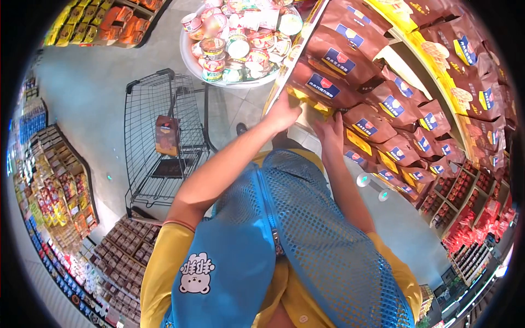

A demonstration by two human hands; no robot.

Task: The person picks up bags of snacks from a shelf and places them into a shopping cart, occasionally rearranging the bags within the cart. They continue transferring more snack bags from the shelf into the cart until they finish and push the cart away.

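My left hand (283, 113) reaches to a low store shelf and rests on a brown snack bag with a yellow edge (307, 102), fingers curled on it. My right hand (330, 131) is just to its right, fingers tucked under the row of brown bags with blue labels (365, 124). The grip of either hand is partly hidden by the bags. I wear a yellow shirt and a blue mesh vest (306, 235).
A wire shopping cart (158, 136) stands on the floor to the left, with one brown bag (167, 135) inside. A round white bin of cup snacks (240, 41) sits beyond it. Shelves of packaged goods (60, 186) line the left side and upper right.
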